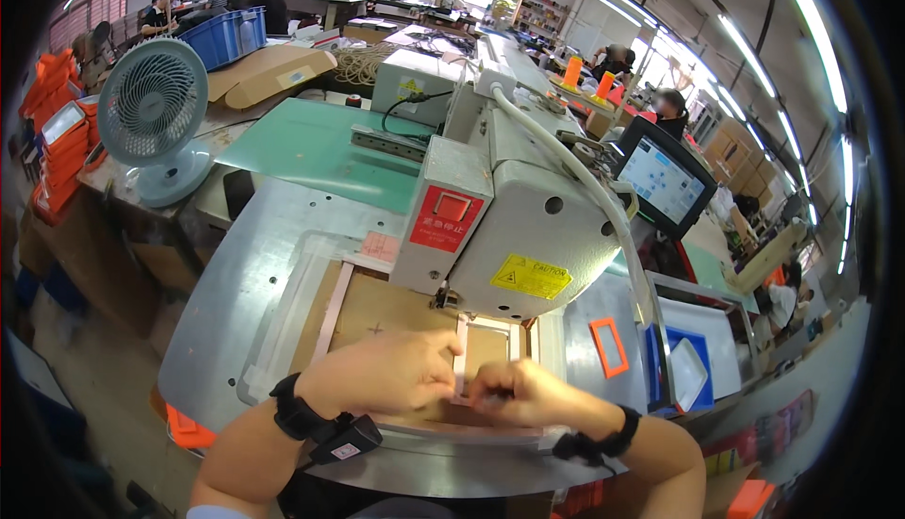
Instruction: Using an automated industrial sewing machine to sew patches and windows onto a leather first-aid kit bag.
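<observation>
My left hand (386,370) and my right hand (524,391) come together low over the tan board (382,316) clamped on the bed of a grey industrial sewing machine (528,227). Both hands have their fingers curled in; what they hold, if anything, is hidden. Something dark shows at the right fingertips, too blurred to name. Just beyond the fingers lies a small rectangular opening with a white border (462,340), in front of the needle area (443,298). A dark band with a small box circles my left wrist, another dark band my right.
An orange rectangular frame (609,347) lies on the metal table to the right, beside a blue tray (681,370). A screen (665,178) stands behind it. At left are a grey fan (154,104) and stacked orange pieces (66,147). Other people work farther back.
</observation>
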A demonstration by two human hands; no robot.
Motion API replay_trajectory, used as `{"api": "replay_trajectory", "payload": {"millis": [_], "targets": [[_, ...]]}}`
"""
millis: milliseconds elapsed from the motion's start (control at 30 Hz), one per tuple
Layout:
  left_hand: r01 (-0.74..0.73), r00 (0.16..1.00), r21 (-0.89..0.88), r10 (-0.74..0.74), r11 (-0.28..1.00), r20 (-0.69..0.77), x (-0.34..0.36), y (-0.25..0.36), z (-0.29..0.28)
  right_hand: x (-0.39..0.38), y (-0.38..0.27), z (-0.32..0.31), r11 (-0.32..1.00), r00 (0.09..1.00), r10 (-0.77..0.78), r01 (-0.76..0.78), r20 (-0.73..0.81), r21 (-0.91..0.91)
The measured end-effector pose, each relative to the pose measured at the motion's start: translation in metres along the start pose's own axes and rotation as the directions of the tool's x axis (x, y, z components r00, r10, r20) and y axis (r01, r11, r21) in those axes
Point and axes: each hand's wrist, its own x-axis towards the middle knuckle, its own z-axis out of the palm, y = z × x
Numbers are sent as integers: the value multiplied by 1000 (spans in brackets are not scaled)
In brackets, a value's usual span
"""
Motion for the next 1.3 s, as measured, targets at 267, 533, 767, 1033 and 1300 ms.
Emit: {"api": "replay_trajectory", "payload": {"millis": [267, 533, 767, 1033, 1300], "targets": [[182, 923, -108, -131, 977, 362, 10, 14, -3, -33, -52, 7, 951, 997, -61, 46, -41, -305], [451, 838, -232, -498, 862, -224, -18, -48, -45, -30, -165, -123, 724, 831, -266, -161, -488, -670], [-49, 776, -948, -585, 314, -234, 2, -81, -41, 57, -119, -221, 740, 876, -245, -107, -415, -664], [-305, 665, -934, -661, 186, -349, -1, -110, -35, 40, -141, -201, 941, 930, -197, 90, -311, -328], [-180, 343, -763, -687, 621, -641, -13, -105, -53, -82, -5, -202, 786, 645, -111, -409, -756, -464]]}}
